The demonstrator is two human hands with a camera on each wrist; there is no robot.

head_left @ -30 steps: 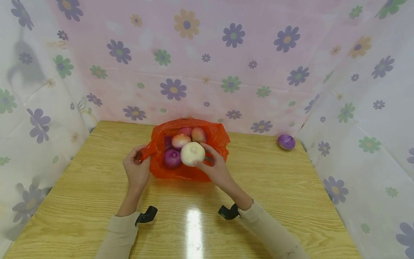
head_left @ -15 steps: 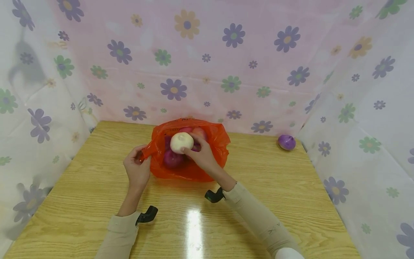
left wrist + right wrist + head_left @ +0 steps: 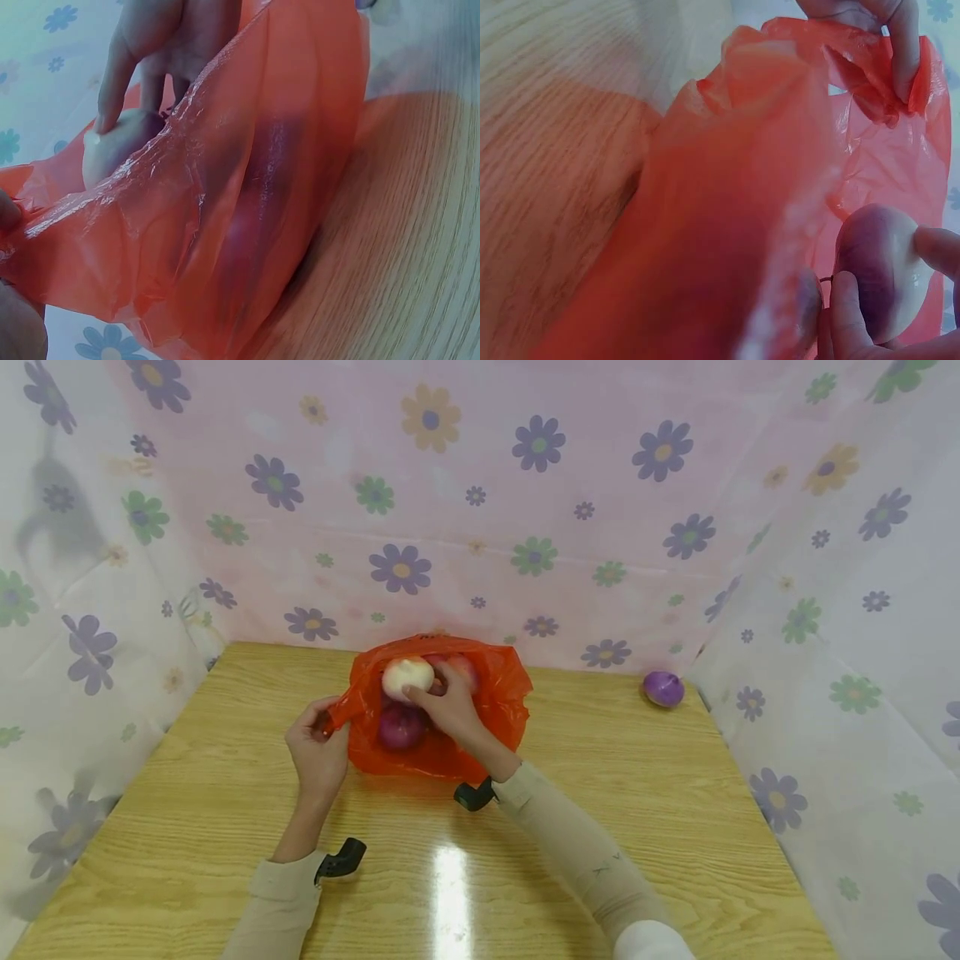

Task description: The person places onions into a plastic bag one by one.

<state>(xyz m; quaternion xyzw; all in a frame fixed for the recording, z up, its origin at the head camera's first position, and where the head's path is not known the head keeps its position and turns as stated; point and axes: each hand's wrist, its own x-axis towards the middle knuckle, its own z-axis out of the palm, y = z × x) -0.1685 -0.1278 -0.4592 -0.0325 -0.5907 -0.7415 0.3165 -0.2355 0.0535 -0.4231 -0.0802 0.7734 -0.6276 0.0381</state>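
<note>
A red plastic bag lies with its mouth facing up on the table, holding several onions. My left hand pinches the left edge of the bag. Between the thumb and fingers of my right hand is a pale onion, held at the bag's mouth above the others. Seen from the right wrist, this onion shows a purplish side and a whitish side. A purple onion lies in the front of the bag; a reddish one sits behind my right fingers. The other onions are partly hidden.
A separate purple onion lies at the table's back right corner. The wooden table is bordered by flowered cloth at the back and both sides. A black wrist mount sticks out from each sleeve.
My right hand has carried the pale onion left and farther back over the bag, covering the orange-tinted onion seen earlier. The left hand keeps its grip on the bag's edge.
</note>
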